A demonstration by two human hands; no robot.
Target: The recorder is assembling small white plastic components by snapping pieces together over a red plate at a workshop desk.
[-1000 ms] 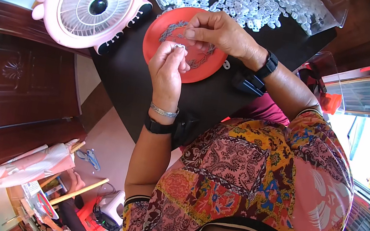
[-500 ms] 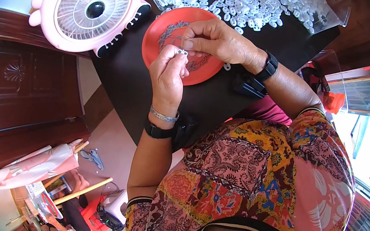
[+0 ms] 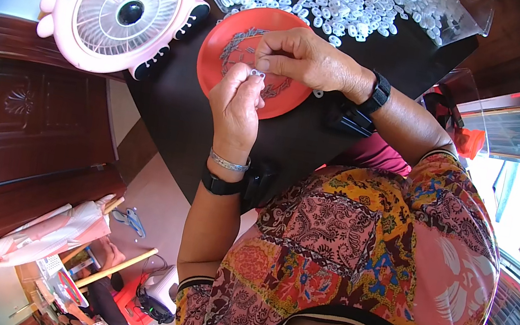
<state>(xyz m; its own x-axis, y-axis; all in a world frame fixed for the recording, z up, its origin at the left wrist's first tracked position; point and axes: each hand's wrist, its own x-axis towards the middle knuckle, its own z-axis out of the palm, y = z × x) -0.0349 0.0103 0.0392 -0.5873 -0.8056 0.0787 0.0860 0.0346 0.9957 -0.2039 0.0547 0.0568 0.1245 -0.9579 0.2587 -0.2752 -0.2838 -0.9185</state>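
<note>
Over a round red plate, my two hands meet at the fingertips. My left hand is closed, pinching a small white plastic piece with two holes between thumb and forefinger. From the right, my right hand comes in with thumb and forefinger pressed together just above that piece. Whatever sits between those right fingertips is too small to make out. Small grey metal pins lie scattered in the plate, partly covered by my hands.
A large heap of white two-holed pieces covers the far side of the dark table. Left of the plate stands a pink animal-shaped fan. A loose white piece lies by the plate. Another person's hand shows at lower left.
Both hands keep the same pinch over the plate. Only a very slight shift of the whole view shows.
</note>
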